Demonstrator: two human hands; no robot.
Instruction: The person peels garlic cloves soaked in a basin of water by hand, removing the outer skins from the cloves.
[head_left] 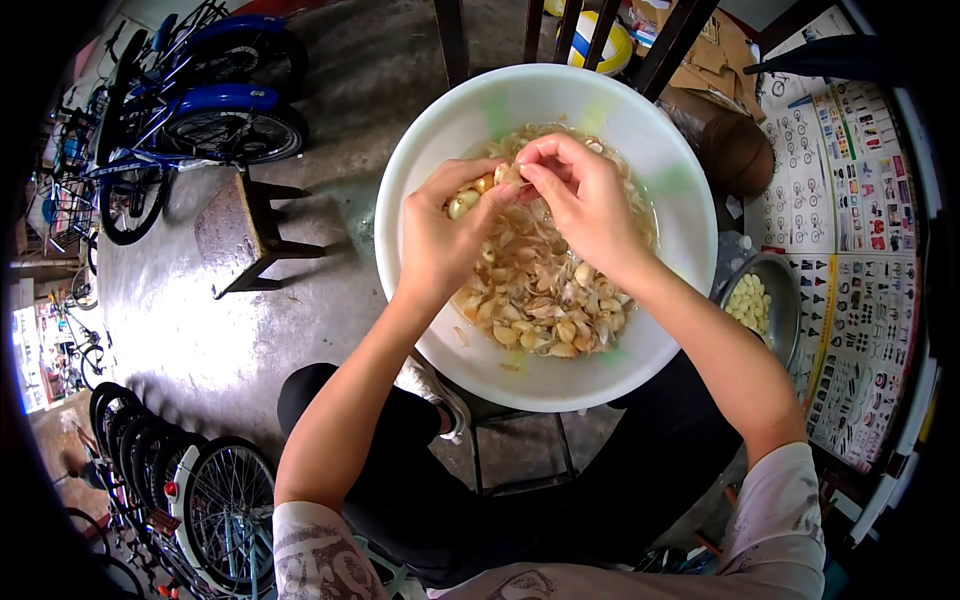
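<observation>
My left hand (450, 225) is closed around several garlic cloves (463, 204), some showing past its fingers. The fingertips of my right hand (580, 200) pinch at a garlic clove (507, 174) held at the left thumb and forefinger. Both hands are over a large white basin (412, 290). Inside it, garlic cloves and loose papery skins (540, 290) lie in shallow water.
A metal bowl (790, 290) of peeled garlic cloves (748, 304) stands to the right, beside a printed sheet (850, 260). A small wooden stool (225, 235) and several bicycles (225, 110) are at left. A brown ball (737, 155) and dark bars (570, 35) are beyond the basin.
</observation>
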